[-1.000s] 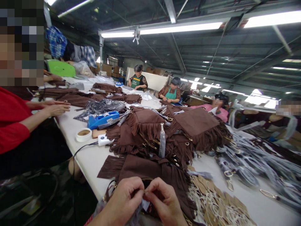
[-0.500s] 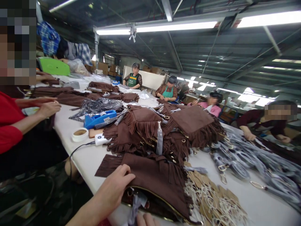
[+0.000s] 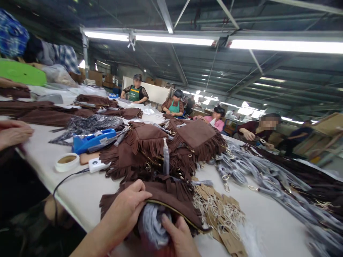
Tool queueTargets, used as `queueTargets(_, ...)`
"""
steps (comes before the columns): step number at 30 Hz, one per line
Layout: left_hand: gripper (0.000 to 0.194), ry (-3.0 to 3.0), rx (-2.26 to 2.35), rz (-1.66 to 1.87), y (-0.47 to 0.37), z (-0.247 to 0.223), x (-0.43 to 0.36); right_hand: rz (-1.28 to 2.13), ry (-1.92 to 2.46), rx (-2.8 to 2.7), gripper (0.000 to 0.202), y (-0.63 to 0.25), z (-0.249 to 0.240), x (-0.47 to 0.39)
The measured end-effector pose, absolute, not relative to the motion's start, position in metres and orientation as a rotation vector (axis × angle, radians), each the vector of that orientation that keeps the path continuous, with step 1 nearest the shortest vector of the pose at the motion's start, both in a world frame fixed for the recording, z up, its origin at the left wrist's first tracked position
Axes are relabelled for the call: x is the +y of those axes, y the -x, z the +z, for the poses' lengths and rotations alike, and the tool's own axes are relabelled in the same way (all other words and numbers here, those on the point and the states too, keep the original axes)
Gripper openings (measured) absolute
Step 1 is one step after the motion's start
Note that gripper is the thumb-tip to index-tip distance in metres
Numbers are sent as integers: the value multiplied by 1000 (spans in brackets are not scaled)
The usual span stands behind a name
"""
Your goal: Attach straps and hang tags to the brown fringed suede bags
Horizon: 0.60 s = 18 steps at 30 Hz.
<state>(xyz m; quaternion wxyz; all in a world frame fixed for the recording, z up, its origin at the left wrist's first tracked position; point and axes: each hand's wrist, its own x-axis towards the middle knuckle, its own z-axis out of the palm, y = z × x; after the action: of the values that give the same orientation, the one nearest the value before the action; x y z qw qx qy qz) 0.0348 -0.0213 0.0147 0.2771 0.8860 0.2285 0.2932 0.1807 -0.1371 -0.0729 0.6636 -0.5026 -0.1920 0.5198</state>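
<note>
A brown fringed bag (image 3: 171,194) lies at the table's near edge, its zipped mouth gaping toward me. My left hand (image 3: 131,201) pinches the upper edge of that mouth and lifts it. A coiled strap in greyish plastic wrap (image 3: 153,226) sits at the opening, partly under the lifted edge. My right hand (image 3: 179,235) grips the coil from its right side, thumb on top; its other fingers are mostly hidden. How deep the coil reaches inside cannot be seen.
Fringed bags (image 3: 195,137) are piled behind. To the right lie cardboard tags with white strings (image 3: 217,210) and plastic-wrapped straps (image 3: 257,171). On the left are a tape roll (image 3: 66,162), a blue tape dispenser (image 3: 93,139) and a white device with a cable (image 3: 98,165). Co-workers sit around the table.
My right hand has come up from the bottom edge with the coiled strap, now at the bag's mouth. My left hand has raised the bag's edge. The view has swung right.
</note>
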Motion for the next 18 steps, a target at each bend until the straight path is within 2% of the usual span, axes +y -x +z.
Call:
queueTargets(3, 34, -2349, 607, 809, -33, 11, -17, 1278, 1068, -335, 71, -175, -76, -140)
queueTargets(6, 31, -2328, 606, 834, -30, 7, -12, 1277, 1062, -301, 63, -180, -79, -151)
queueTargets(11, 31, -2348, 528, 850, -33, -3, -17, 938, 1065, -327, 59, -184, -71, -143)
queueTargets(13, 31, -2396, 505, 844, -36, -12, -22, 803, 1127, -504, 44, -181, -70, -128)
queueTargets(15, 32, -2479, 466, 826, -35, -25, -25, 708, 1271, -725, 19, -180, -72, -113)
queueTargets(16, 32, -2524, 441, 804, -33, -32, -26, 675, 1335, -814, 14, -181, -73, -106)
queueTargets(18, 34, -2598, 405, 734, -28, -47, -24, 645, 1407, -908, 28, -189, -77, -99)
